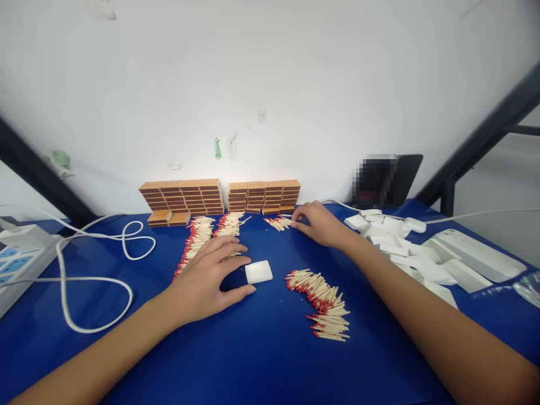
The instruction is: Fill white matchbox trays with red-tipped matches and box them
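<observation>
My left hand [208,278] is open, with thumb and fingers spread around the left end of a small white matchbox tray [259,271] on the blue table. The tray lies in front of the fingertips. Partly hidden behind this hand are two rows of red-tipped matches [202,229]. Farther back, my right hand [318,224] has its fingers curled and its thumb and index finger closed at the ends of a small group of matches [277,223]. A curved heap of matches [323,298] lies between my forearms, heads mostly facing left.
Stacked matchboxes [181,197] and a second stack [264,197] stand along the wall. White trays [396,242] are heaped at right, beside a long white case [481,256]. A black device [388,180] leans behind. White cable [63,281] and a power strip [25,264] lie left.
</observation>
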